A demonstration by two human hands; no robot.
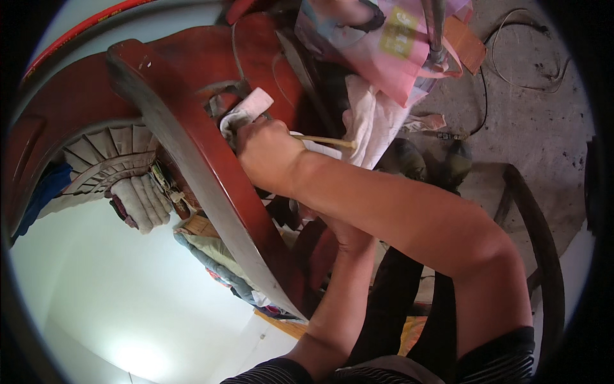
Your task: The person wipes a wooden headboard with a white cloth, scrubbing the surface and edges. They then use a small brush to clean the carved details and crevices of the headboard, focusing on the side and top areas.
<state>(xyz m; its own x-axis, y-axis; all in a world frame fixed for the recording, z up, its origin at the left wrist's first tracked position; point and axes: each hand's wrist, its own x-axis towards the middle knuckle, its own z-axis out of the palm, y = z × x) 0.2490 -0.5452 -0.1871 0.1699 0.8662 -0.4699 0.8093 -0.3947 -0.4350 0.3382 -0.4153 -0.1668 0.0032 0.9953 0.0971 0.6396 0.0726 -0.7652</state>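
Note:
My right hand is closed around a bunched whitish cloth or soft strip, held against a curved red-brown wooden furniture part. A thin yellowish stick sticks out to the right from behind this fist; its other end is hidden, so I cannot tell whether the hand grips it too. My left hand lies below, under my right forearm. Its fingers are mostly hidden near the lower wood, and what they hold cannot be seen.
At the top stands a pink bag beside a metal pole, above a hanging white cloth. A cable lies on the grey floor. A dark curved frame stands at the right. Folded fabric is at the left.

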